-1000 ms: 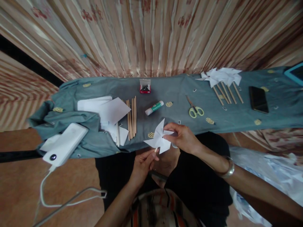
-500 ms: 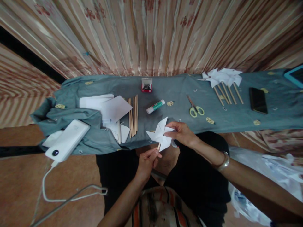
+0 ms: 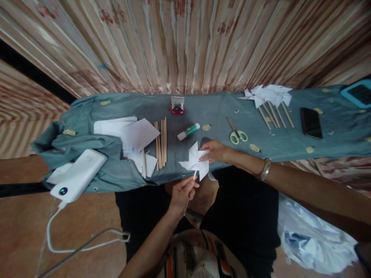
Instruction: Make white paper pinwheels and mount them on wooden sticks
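A white paper pinwheel (image 3: 194,159) is held over the near edge of the cloth-covered table. Its wooden stick (image 3: 195,175) runs down into my left hand (image 3: 180,196), which pinches it between thumb and fingers. My right hand (image 3: 216,151) grips the pinwheel's right side, thumb near the centre and the other fingers partly hidden behind the paper. Beyond the hands lie a glue stick (image 3: 188,131) and, to the right, scissors with yellow-green handles (image 3: 238,136). A small red box of pins (image 3: 177,105) stands open farther back.
Left of my hands lie several wooden sticks (image 3: 161,146), white paper sheets (image 3: 139,134) and a white power bank (image 3: 79,175) with a cable. At right are several finished pinwheels (image 3: 268,95), a black phone (image 3: 311,122) and a blue-framed device (image 3: 358,94). A plastic bag (image 3: 315,235) sits below.
The pinwheel has turned slightly, so its blades point differently. My right hand has shifted a little up and left along its edge. My left hand stays on the stick.
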Tool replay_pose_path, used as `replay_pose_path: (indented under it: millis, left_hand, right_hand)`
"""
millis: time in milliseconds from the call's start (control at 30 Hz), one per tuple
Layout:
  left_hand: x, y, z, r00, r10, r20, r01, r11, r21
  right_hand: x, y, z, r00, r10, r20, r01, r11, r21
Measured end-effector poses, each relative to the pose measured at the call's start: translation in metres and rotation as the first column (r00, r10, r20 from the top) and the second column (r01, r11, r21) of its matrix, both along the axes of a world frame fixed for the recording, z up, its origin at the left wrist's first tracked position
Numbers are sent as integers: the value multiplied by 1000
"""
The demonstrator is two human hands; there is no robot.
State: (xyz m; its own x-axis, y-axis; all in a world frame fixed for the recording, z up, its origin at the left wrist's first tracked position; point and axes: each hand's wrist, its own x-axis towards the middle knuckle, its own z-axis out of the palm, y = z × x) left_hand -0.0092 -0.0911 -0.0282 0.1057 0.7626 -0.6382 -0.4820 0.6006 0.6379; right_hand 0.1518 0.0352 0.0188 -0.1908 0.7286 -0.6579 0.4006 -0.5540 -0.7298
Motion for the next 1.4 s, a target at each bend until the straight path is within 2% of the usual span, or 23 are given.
replay_pose_path:
  millis: [100, 200, 333, 400, 467, 567, 700, 900, 1267, 1400]
  left_hand:
    - [1, 1, 3, 999, -5, 48, 7, 999, -41]
    - [1, 3, 7, 995, -29, 92, 37, 995, -89]
    - [2, 3, 10, 993, -40, 116, 55, 990, -133]
    - [3, 3, 11, 991, -34, 128, 52, 988, -144]
    - [3, 2, 11, 991, -28, 134, 49, 987, -152]
    - [3, 2, 12, 989, -27, 143, 49, 986, -157]
    - [2, 2, 11, 986, -38, 163, 62, 988, -143]
    - [4, 0, 9, 984, -22, 178, 45, 992, -121]
    - [5, -1, 9, 963, 2, 268, 34, 991, -128]
    - [3, 0, 9, 944, -6, 330, 60, 986, -154]
  right_hand:
    - [-1, 4, 0, 997, 47, 66, -48, 999, 24]
    - [-2, 9, 0, 968, 164, 192, -186, 977, 106]
    - [-7, 17, 6, 832, 323, 452, -461, 854, 239]
    - [-10, 20, 11, 758, 356, 546, -541, 811, 224]
    - [-13, 24, 15, 704, 395, 590, -584, 795, 165]
    - [-12, 27, 15, 684, 428, 591, -608, 782, 136]
    - [-6, 28, 9, 720, 445, 532, -622, 754, 212]
    - [-1, 24, 5, 739, 438, 511, -596, 779, 194]
    - [0, 12, 10, 759, 404, 511, -574, 786, 231]
    - [-2, 10, 13, 732, 404, 548, -598, 767, 233]
